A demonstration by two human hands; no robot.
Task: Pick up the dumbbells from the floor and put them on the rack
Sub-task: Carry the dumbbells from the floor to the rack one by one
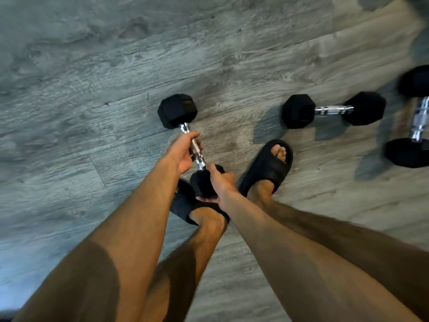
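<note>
- Head view, far left: bare grey plank floor (69,94), no rack anywhere in shot.
- Centre-left, the held dumbbell (177,110): black hex heads, chrome knurled handle, lying at a slant away from the person. Its far head sits low over the floor; whether it touches cannot be told.
- Left hand (183,154) is wrapped round the handle, thumb over the top and fingers curled under.
- Right hand (220,184) cups the near head, fingers curled beneath it, above the person's left foot.
- Handling call: rigid and probably heavy for its size, with the weight out at both ends. The knurling should give a sure hold, while the rubbery head is the bulkier, clumsier grip. Mid-handle looks the best place to carry it, and a slip here would land on toes.
- Right of the hands, a black slide (267,168) with toes showing.
- Further right, the second dumbbell (334,110) lies flat on the floor, handle fully exposed and easy to take.
- At the right edge, the third dumbbell (415,122), blurred and partly cut off, also lies on the floor, near the second.
- Judged progress: one in hand, two to go.
</note>
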